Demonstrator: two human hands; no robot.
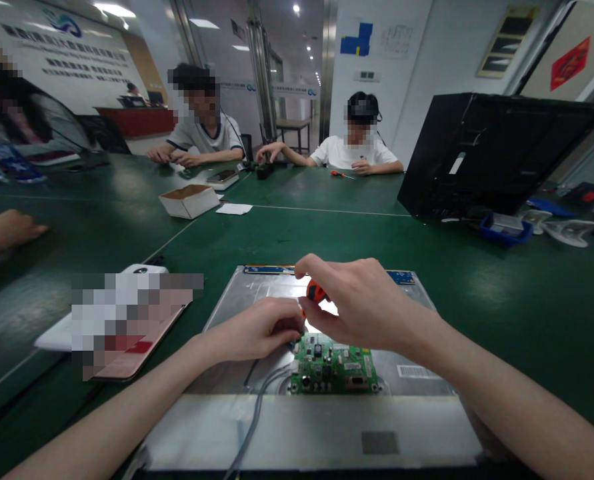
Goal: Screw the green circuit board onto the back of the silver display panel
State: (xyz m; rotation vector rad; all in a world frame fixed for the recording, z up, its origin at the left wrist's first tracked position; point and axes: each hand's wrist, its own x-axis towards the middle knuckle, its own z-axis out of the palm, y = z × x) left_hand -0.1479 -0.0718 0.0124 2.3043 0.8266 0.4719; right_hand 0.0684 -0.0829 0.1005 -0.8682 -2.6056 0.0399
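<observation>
A green circuit board [334, 365] lies on the metal back of a flat display panel [417, 427]. My right hand [371, 303] is closed around the red and black handle of a screwdriver [316, 291], held above the board's upper left corner. Beside that corner, my left hand [267, 327] has its fingers curled together close to the screwdriver's lower end. What those fingers pinch, if anything, is hidden. A grey cable [257, 417] runs from the board's left side toward the panel's near edge. Along the far edge is a narrow blue circuit strip [269, 270].
Two phones, one white [59, 333] and one pink [149, 343], lie left of the panel. Farther off are an open white box [191, 203], a black monitor housing [477, 157] and a blue tray [505, 230]. Other people sit around the green table [327, 233].
</observation>
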